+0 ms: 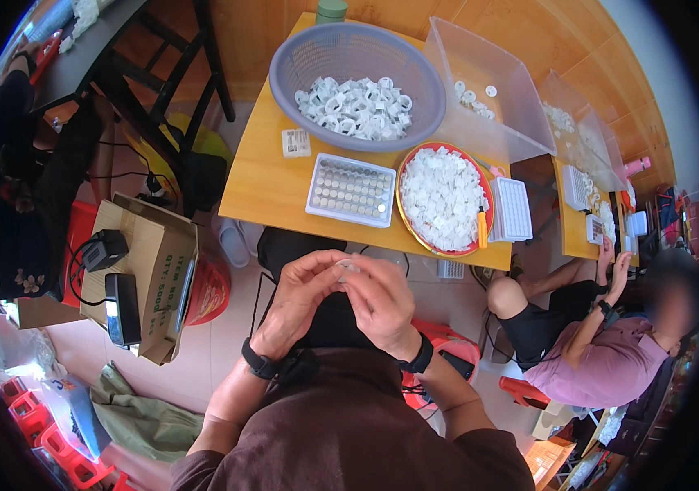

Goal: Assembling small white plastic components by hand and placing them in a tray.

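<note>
Above my lap, just off the table's near edge, my left hand (299, 290) and my right hand (382, 303) meet with their fingertips pinched together. Between them is a small round whitish piece (347, 267), mostly covered by the fingers; its exact kind is too small to tell. Nearest on the table stands a white tray (310, 200) with rows of small grey discs. To its right, a red and gold-rimmed plate (403, 218) is heaped with small white plastic pieces (444, 196). An orange-handled tool (482, 227) rests at that plate's right edge.
A grey-blue basket (284, 74) of white ring-shaped parts and a clear plastic bin (521, 106) stand farther back. A second white tray (512, 209) is right of the plate. Left on the floor is an open cardboard box (141, 278). Another person (603, 352) sits at right.
</note>
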